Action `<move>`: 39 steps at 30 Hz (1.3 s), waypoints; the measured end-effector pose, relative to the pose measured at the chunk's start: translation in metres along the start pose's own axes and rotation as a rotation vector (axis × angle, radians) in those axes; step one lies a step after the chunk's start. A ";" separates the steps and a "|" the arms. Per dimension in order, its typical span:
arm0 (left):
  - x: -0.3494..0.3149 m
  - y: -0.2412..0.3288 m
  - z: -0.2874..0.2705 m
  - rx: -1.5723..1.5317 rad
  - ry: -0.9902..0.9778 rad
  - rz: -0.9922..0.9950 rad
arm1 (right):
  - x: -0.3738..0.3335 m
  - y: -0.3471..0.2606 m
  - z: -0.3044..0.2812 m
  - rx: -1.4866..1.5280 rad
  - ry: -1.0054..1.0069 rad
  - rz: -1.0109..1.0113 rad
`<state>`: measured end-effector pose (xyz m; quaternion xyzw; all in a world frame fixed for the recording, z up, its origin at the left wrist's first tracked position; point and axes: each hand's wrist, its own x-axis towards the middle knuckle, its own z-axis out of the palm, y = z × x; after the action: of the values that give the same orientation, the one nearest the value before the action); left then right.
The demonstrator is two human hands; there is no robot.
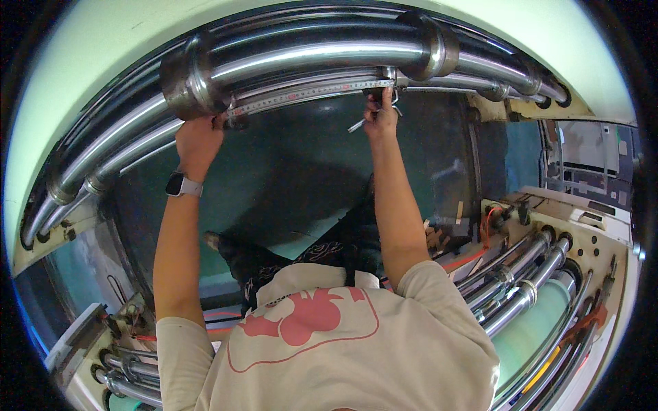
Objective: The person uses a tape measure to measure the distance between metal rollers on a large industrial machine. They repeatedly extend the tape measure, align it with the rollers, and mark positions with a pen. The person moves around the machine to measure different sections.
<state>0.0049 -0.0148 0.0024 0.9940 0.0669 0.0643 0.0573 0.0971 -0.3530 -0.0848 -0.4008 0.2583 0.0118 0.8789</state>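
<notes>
A pale steel measuring tape (301, 94) is stretched between my hands, just under the shiny steel shafts (315, 56) of a machine. My left hand (197, 145), with a watch (184, 185) on its wrist, is closed at the tape's left end, beside a dark collar (186, 79). My right hand (382, 118) is closed at the other end, its thumb lying up against the tape near the right collar (435, 48). A thin metal key-like rod (356, 126) sticks out beside the right fingers. What else the fingers cover is hidden.
Pale machine housing (89, 58) curves around the shafts. Behind me stands a second set of rollers, with a pale green roller (538, 322) at right. Orange tubing (488, 229) and wood scraps (436, 238) lie near my right side. Dark green floor (295, 164) spreads below my arms.
</notes>
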 end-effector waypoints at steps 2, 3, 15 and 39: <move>0.000 0.002 -0.004 0.020 -0.030 -0.011 | 0.000 0.000 0.002 -0.024 0.045 -0.005; 0.000 0.004 -0.007 0.032 -0.056 -0.021 | 0.000 0.000 0.002 -0.021 0.049 -0.003; 0.002 0.006 -0.008 0.036 -0.071 -0.056 | -0.003 0.000 0.003 -0.014 0.047 -0.006; -0.001 0.005 -0.009 -0.002 0.006 -0.024 | 0.006 0.007 -0.009 -0.025 -0.022 0.022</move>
<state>0.0031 -0.0191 0.0122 0.9929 0.0787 0.0666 0.0590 0.0967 -0.3558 -0.0974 -0.4089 0.2527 0.0293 0.8764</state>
